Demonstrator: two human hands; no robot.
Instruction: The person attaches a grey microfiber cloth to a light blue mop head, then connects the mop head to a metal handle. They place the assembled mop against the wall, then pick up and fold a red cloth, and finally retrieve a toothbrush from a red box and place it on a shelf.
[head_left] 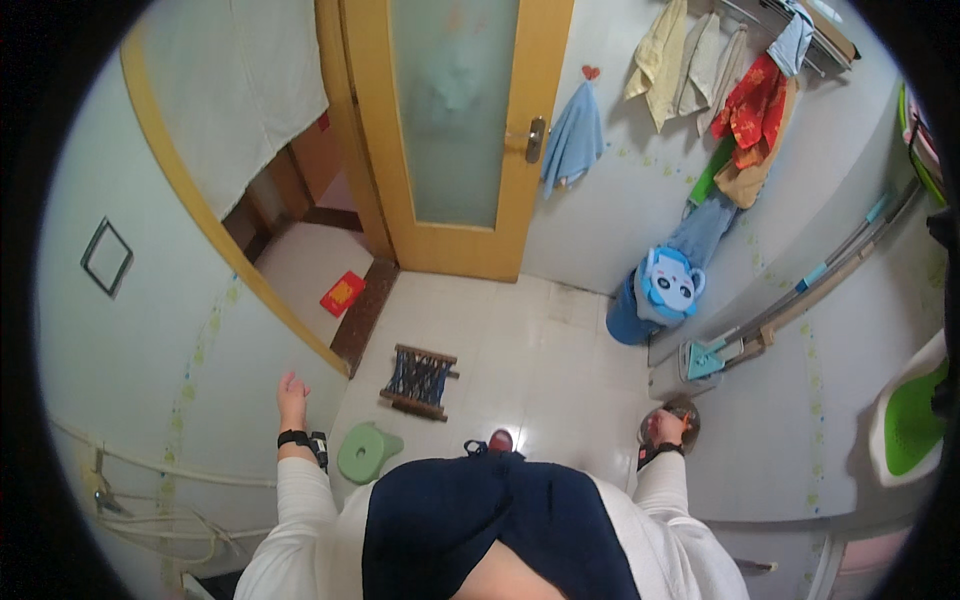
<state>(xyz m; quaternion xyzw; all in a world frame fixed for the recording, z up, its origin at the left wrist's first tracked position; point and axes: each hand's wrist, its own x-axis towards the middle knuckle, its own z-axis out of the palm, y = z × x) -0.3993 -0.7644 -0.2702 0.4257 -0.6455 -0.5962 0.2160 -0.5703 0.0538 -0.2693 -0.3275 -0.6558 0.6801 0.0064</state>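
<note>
My left hand (291, 400) hangs out to the left beside the wall, fingers loosely curled and a little apart, with nothing visible in it. A black band circles that wrist. On the right, my right hand (666, 429) is closed at a round, dark, shiny bowl-like vessel (684, 410). A small orange bit shows beside the fingers; the vessel's contents are too small to make out. Below my left hand stands a green plastic stool (368, 452). A folded wooden-framed stool with dark webbing (420, 381) lies on the floor ahead.
A wooden door with frosted glass (450, 120) stands ahead, beside a curtained doorway (240, 90). A blue bin (628, 310), a mop bucket (680, 372) and long handles (820, 270) line the right wall. Towels (660, 60) hang above. A red packet (343, 293) lies by the threshold.
</note>
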